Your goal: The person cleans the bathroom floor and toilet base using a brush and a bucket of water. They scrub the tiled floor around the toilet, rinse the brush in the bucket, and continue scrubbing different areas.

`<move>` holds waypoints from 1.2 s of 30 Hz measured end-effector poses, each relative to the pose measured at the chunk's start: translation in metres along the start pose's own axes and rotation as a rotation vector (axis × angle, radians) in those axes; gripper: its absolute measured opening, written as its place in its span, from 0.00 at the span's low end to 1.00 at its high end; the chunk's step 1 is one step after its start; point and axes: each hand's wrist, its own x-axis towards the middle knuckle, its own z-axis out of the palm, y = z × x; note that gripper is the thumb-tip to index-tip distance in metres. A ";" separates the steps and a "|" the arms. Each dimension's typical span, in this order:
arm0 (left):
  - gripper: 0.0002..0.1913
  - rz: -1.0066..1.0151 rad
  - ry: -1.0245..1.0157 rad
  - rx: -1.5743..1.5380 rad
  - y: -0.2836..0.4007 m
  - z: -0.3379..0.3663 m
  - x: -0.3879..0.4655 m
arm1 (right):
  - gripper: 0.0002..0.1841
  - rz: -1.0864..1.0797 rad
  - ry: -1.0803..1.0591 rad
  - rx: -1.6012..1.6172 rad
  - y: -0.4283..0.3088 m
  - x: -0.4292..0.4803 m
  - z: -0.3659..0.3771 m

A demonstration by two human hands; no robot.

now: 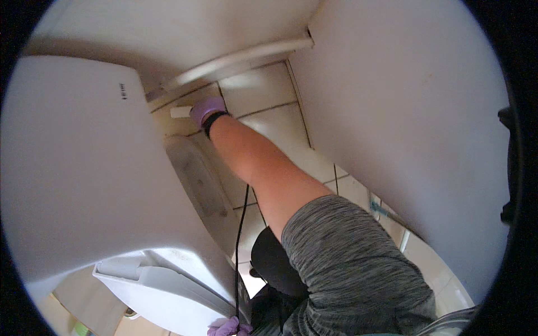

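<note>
My right hand, in a purple glove, reaches down to the tiled floor near the foot of the wall. A small white block, perhaps a sponge, sticks out from its fingers, which are mostly hidden behind the wrist. A black band circles that wrist. At the bottom edge my left hand, also gloved in purple, is at the edge of a white toilet seat or rim; its fingers are cut off by the frame. A black cord runs down past the left glove; whether it is held is unclear.
The large white toilet body fills the left and bears small print. Its floor-level base looks stained. A white panel stands close at the right. A stick with a teal part lies low beside it. Tiled floor shows between.
</note>
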 end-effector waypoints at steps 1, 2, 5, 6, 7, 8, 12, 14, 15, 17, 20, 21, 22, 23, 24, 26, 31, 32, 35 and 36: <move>0.19 -0.098 0.009 -0.050 -0.003 -0.002 -0.006 | 0.25 -0.035 -0.013 -0.001 0.007 -0.001 -0.002; 0.20 -0.193 0.027 -0.106 -0.006 0.001 -0.014 | 0.28 -0.159 -0.073 -0.137 0.034 -0.008 0.000; 0.20 -0.400 0.099 -0.178 -0.012 0.007 -0.043 | 0.30 0.034 -0.121 0.067 0.097 -0.012 -0.010; 0.20 -0.446 0.127 -0.188 -0.015 0.009 -0.050 | 0.30 0.006 -0.133 0.075 0.107 -0.015 -0.011; 0.20 -0.485 0.150 -0.192 -0.017 0.010 -0.056 | 0.30 0.012 -0.121 0.081 0.112 -0.016 -0.014; 0.19 -0.509 0.168 -0.187 -0.018 0.012 -0.060 | 0.31 0.057 -0.157 0.066 0.109 -0.017 -0.016; 0.16 -0.561 0.224 -0.140 -0.016 0.013 -0.067 | 0.27 -0.030 -0.070 0.056 0.046 -0.014 -0.017; 0.16 -0.591 0.259 -0.173 -0.011 0.012 -0.066 | 0.24 -0.069 -0.044 0.008 0.010 -0.011 -0.009; 0.16 -0.610 0.276 -0.187 -0.009 0.012 -0.066 | 0.23 -0.100 -0.021 0.034 -0.006 -0.008 -0.004; 0.16 -0.662 0.303 -0.231 -0.004 0.011 -0.064 | 0.20 -0.121 -0.009 -0.010 -0.028 -0.010 0.015; 0.15 -0.661 0.351 -0.345 -0.001 0.013 -0.061 | 0.18 -0.093 0.032 0.094 -0.039 -0.003 0.030; 0.14 -0.665 0.363 -0.352 0.001 0.014 -0.059 | 0.17 -0.083 0.026 0.168 -0.035 -0.001 0.033; 0.14 -0.668 0.374 -0.362 0.002 0.015 -0.057 | 0.16 -0.210 0.040 0.184 -0.027 0.001 0.035; 0.13 -0.667 0.391 -0.375 0.004 0.016 -0.054 | 0.15 -0.369 0.055 0.207 -0.017 0.004 0.035; 0.13 -0.689 0.388 -0.399 0.006 0.016 -0.051 | 0.14 -0.514 0.082 0.226 -0.004 0.005 0.034; 0.13 -0.737 0.389 -0.439 0.013 0.015 -0.044 | 0.13 -0.524 0.103 0.297 0.023 0.004 0.033; 0.13 -0.771 0.341 -0.470 0.026 0.011 -0.033 | 0.15 -0.483 0.089 0.188 0.016 -0.008 0.048; 0.13 -0.818 0.333 -0.477 0.026 0.010 -0.032 | 0.15 -0.509 0.072 0.091 -0.002 -0.007 0.050; 0.14 -0.749 0.300 -0.388 0.021 0.009 -0.034 | 0.16 -0.474 0.036 0.016 -0.072 0.005 0.047; 0.14 -0.734 0.299 -0.364 0.019 0.010 -0.036 | 0.16 -0.414 0.059 0.022 -0.092 0.007 0.047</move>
